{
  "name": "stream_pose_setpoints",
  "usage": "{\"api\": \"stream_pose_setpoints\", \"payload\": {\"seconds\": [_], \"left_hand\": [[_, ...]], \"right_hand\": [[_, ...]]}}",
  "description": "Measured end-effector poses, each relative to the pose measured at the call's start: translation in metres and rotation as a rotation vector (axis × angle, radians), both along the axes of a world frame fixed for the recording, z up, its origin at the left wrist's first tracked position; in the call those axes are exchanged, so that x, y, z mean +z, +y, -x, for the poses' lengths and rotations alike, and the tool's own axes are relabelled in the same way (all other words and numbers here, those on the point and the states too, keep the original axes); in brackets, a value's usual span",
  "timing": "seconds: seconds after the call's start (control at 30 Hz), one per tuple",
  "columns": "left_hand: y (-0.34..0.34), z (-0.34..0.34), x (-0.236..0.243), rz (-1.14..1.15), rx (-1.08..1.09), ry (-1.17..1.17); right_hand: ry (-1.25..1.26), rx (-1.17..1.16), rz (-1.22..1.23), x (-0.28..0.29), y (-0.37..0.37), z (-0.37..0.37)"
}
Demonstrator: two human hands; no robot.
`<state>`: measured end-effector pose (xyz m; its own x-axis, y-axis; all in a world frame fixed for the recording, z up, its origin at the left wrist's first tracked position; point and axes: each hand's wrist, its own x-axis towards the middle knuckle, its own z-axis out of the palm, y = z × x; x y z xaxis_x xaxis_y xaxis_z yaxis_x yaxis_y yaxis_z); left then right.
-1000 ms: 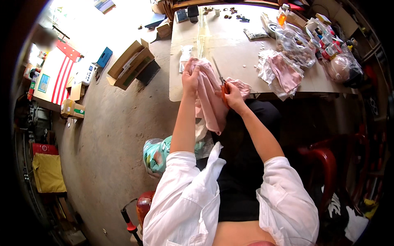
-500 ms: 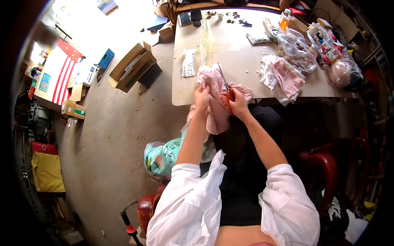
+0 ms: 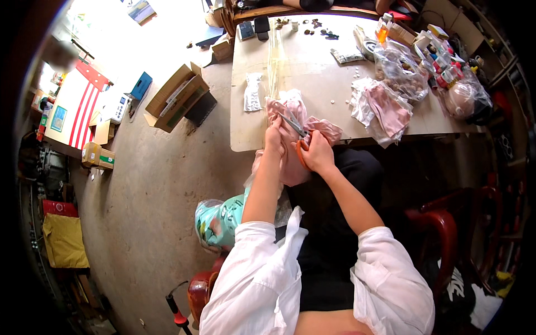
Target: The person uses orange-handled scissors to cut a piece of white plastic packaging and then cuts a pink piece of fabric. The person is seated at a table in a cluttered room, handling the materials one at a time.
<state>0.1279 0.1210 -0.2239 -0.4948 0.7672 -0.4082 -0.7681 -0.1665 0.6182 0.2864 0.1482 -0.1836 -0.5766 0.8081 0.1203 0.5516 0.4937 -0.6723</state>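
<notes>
Bunched pink cloth (image 3: pixel 294 162) hangs over the near edge of the table, its upper part lying on the tabletop. My left hand (image 3: pixel 274 138) is closed on the cloth's left side. In my right hand (image 3: pixel 320 152) is a pair of orange-handled scissors (image 3: pixel 293 124), fingers wrapped round the handles. The blades are apart and point up and left over the cloth, with the tips close to my left fingers. Whether the blades touch the fabric I cannot tell.
On the table (image 3: pixel 245 131) are a white packet (image 3: pixel 253 92), folded pink cloth on plastic (image 3: pixel 388 109) and clear bags (image 3: pixel 399 70). Below my left forearm sits a turquoise bag (image 3: pixel 226 218). A cardboard box (image 3: pixel 178 95) stands left; a red chair (image 3: pixel 444 223) is at right.
The scissors have swung left, from pointing nearly straight up to lying across the cloth toward my left hand. My right hand has turned and shifted slightly down. The left hand keeps its hold.
</notes>
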Motion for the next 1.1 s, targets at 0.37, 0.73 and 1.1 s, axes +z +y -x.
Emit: {"api": "stream_pose_setpoints", "payload": {"seconds": [0.37,0.73,1.1], "left_hand": [[-0.014,-0.004,0.001,-0.008,0.005,0.089],[-0.006,-0.005,-0.004,0.073,0.06,0.115],[-0.014,-0.008,0.014,-0.001,-0.083,0.112]], "right_hand": [[-0.142,-0.012,-0.145,-0.004,-0.002,0.0],[-0.206,-0.028,-0.097,-0.003,-0.002,-0.002],[-0.24,0.008,-0.101,-0.001,0.005,-0.005]]}}
